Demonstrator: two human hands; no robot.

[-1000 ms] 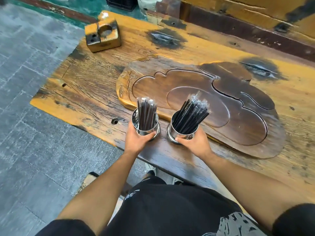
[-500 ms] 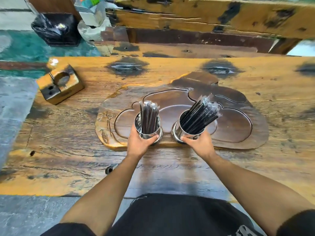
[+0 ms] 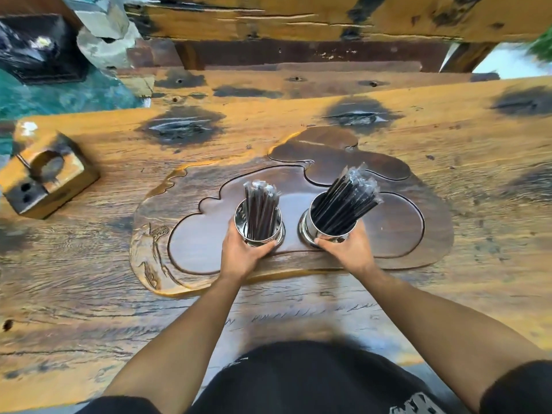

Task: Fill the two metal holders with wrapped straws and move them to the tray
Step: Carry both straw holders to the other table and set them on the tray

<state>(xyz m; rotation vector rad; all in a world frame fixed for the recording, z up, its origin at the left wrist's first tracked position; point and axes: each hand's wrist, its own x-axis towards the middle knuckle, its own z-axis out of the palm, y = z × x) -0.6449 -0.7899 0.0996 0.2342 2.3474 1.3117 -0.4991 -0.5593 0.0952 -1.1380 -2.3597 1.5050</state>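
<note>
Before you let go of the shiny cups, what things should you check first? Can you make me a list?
1. Left holder over the tray hollow: ok.
2. Right holder over the tray hollow: ok.
3. Both bases flat on the tray: cannot tell, hands hide the near edges.
4. Straws in left holder upright, inside: ok.
5. Straws in right holder lean away to the right; might tip: cannot tell.
6. Left hand and right hand gripping firmly: ok.

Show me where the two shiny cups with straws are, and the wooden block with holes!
left metal holder [image 3: 263,238]: head view, on its shiny front wall.
right metal holder [image 3: 332,236]: head view, on its front wall under the rim.
wooden block [image 3: 64,186]: head view, on its top face beside the round hole.
</note>
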